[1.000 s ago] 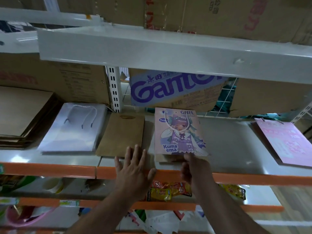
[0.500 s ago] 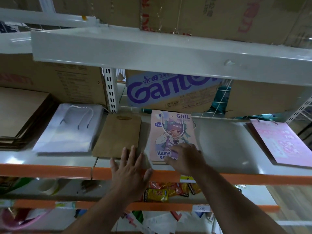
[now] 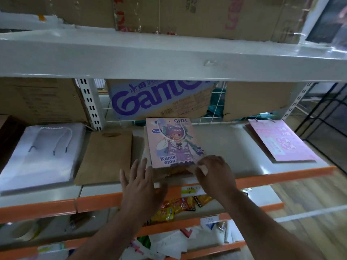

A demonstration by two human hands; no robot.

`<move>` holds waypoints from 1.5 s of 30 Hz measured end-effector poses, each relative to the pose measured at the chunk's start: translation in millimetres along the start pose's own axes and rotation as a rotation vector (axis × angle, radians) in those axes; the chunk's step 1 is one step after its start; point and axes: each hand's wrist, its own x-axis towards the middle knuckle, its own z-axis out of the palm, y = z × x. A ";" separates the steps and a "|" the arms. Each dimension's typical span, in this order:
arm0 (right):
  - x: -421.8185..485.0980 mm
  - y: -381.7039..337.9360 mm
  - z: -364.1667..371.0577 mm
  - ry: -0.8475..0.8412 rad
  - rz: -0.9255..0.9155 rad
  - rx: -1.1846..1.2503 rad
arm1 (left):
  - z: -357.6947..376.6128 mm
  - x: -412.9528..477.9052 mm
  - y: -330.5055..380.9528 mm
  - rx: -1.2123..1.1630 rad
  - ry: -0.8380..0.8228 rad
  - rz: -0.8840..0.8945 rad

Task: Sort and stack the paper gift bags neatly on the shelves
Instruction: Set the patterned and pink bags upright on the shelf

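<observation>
A pink gift bag printed with a cartoon girl (image 3: 171,141) lies flat on top of a small stack in the middle of the grey shelf (image 3: 231,152). My right hand (image 3: 214,171) pinches the stack's near right corner. My left hand (image 3: 140,181) rests flat with fingers spread at the stack's near left corner, over the shelf's orange front edge (image 3: 281,177). A plain brown bag (image 3: 107,156) lies just left of the stack. A white bag with cord handles (image 3: 45,154) lies further left, and a pale pink printed bag (image 3: 281,141) lies at the right end.
A white shelf board (image 3: 169,59) overhangs closely above, with cardboard boxes on it. A box printed in purple letters (image 3: 157,100) stands at the back behind a wire grid. Lower shelves hold snack packets (image 3: 180,205) and loose papers. More brown sheets are at the far left.
My right hand has slid from on top of the cartoon bag down to its near right corner. The bag has shifted slightly and my left hand has moved right, against the stack.
</observation>
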 end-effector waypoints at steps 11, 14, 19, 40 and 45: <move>-9.4 99.6 -48.8 0.099 0.203 0.107 | 4.6 31.6 101.9 -0.165 0.332 0.035; -3.0 144.1 -61.6 0.088 0.223 0.102 | 21.0 45.4 153.3 -0.091 0.290 0.131; 13.0 230.3 -88.4 0.069 0.220 0.094 | 55.0 69.3 248.8 -0.123 0.158 0.175; 56.3 396.5 -144.4 -0.121 0.622 0.332 | 108.5 130.8 419.0 -0.703 -0.195 -0.225; 59.8 381.3 -145.2 -0.079 0.742 0.727 | 103.0 129.3 395.6 -0.771 -0.040 -0.459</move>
